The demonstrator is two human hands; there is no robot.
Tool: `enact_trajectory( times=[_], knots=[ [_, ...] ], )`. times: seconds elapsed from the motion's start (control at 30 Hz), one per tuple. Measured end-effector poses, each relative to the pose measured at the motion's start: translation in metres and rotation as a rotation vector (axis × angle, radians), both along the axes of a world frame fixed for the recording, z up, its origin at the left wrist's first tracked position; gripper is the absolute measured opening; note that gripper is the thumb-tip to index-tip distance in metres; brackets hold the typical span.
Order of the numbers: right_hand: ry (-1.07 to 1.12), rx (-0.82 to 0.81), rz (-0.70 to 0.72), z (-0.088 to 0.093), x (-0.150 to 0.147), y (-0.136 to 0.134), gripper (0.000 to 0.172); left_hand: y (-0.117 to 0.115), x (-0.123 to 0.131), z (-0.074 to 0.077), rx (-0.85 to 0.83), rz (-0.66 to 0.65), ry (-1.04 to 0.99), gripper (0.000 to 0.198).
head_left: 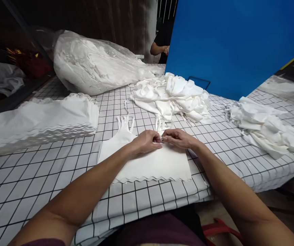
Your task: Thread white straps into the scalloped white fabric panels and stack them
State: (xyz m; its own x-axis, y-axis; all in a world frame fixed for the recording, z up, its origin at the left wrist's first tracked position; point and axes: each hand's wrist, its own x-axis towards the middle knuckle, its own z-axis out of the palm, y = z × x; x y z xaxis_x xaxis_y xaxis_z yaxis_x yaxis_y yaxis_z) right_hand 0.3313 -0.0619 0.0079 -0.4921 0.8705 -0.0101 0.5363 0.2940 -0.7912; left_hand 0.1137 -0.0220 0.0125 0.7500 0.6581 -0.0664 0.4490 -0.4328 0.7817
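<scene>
A white camisole (152, 165) lies flat in front of me, its wavy hem toward me and its thin straps pointing away. There may be more than one layer; I cannot tell. My left hand (147, 140) is closed in a pinch at the top edge, near the base of the right-hand strap. Touching the same spot from the other side, my right hand (177, 138) pinches the fabric too. The fingertips of both hands nearly meet. What small part of the edge they grip is mostly hidden by the fingers.
Left stands a neat stack of white camisoles (41, 116). A loose heap of white garments (172, 97) lies beyond my hands, another pile (267, 124) at right. Behind are a stuffed plastic bag (93, 65) and a blue board (228, 44). A person's arm (159, 49) shows beside the board.
</scene>
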Motion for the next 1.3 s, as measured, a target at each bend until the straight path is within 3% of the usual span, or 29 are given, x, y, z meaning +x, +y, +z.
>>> enact_trajectory(
  times=[0.47, 0.67, 0.87, 1.3],
  knots=[
    [-0.097, 0.106, 0.061, 0.001, -0.006, -0.002, 0.034, -0.006, 0.006, 0.003, -0.025, 0.101, 0.088, 0.012],
    [-0.155, 0.229, 0.101, 0.002, -0.007, -0.001, 0.026, -0.006, 0.006, 0.003, -0.029, 0.114, 0.058, 0.012],
    [-0.183, 0.296, 0.132, 0.002, -0.005, -0.001, 0.019, -0.006, 0.006, 0.006, -0.051, 0.102, 0.088, 0.01],
    [-0.374, 0.42, 0.263, 0.016, -0.006, -0.005, 0.023, -0.004, 0.004, 0.008, -0.064, 0.064, 0.078, 0.012]
  ],
)
